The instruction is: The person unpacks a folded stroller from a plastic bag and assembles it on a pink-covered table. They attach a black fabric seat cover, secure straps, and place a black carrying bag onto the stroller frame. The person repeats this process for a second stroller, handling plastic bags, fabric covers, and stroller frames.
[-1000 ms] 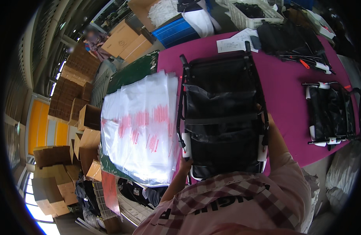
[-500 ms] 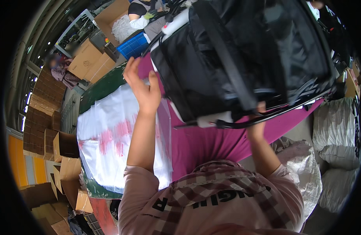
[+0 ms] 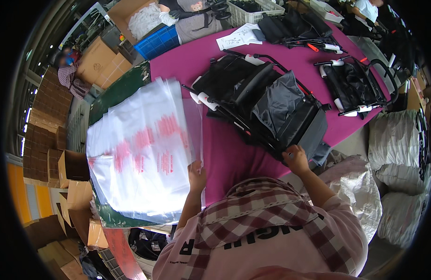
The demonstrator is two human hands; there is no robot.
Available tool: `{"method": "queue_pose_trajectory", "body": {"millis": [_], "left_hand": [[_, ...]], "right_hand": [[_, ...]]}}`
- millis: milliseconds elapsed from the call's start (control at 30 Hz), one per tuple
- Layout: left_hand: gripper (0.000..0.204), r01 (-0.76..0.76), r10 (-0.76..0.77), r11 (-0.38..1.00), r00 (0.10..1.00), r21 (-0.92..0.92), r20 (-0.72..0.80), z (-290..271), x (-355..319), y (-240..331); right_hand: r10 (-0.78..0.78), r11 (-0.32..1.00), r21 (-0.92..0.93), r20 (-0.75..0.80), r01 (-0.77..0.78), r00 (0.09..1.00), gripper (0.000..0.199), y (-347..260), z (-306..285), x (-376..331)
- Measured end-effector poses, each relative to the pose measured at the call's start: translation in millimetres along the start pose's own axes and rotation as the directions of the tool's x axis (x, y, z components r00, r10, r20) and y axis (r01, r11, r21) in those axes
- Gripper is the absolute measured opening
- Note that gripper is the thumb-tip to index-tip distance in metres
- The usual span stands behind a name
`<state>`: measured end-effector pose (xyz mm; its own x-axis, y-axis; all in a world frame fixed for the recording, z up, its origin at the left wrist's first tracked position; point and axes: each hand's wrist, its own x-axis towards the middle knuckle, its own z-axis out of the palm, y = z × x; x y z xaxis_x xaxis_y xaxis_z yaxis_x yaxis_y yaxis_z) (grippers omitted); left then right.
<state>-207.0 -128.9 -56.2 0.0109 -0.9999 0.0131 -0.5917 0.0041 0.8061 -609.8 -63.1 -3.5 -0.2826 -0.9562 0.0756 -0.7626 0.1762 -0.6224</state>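
A folded stroller (image 3: 262,100) with black fabric, dark tubes and white plastic fittings lies on the magenta-covered table (image 3: 224,175) in front of me. My right hand (image 3: 295,159) is closed on its near lower corner; the fingertips are partly hidden against the dark fabric. To the left, a stack of clear plastic bags (image 3: 140,140) with red print is spread out flat. At the right edge of that stack, my left hand (image 3: 196,176) is closed, its fingers pinching the rim of a bag.
A smaller folded frame (image 3: 353,86) with black fabric lies at the right. Farther back are printed sheets (image 3: 241,37), black fabric parts (image 3: 295,28), a blue crate (image 3: 157,49) and a white basket (image 3: 252,14). Cardboard boxes (image 3: 77,163) stand left, white sacks (image 3: 395,140) right.
The black folded stroller, lifted close before, now lies down on the table. My left hand has come down from open in the air to the bags' edge; my right hand stays at the stroller's near side.
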Motion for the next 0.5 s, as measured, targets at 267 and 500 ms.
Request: {"method": "queue_pose_trajectory", "body": {"millis": [267,500], "left_hand": [[0.027,0.155,-0.159,0.987,0.985,0.052,0.068,31.1,-32.2,-18.7],[0.032,0.163,-0.165,0.986,0.973,0.028,0.159,47.6,-30.9,24.9]], "right_hand": [[0.506,0.852,-0.060,0.349,-0.520,0.789,0.054,70.0,0.9,-10.6],[0.436,0.900,-0.310,0.581,-0.308,0.688,0.064,25.9,-9.4,-1.4]]}}
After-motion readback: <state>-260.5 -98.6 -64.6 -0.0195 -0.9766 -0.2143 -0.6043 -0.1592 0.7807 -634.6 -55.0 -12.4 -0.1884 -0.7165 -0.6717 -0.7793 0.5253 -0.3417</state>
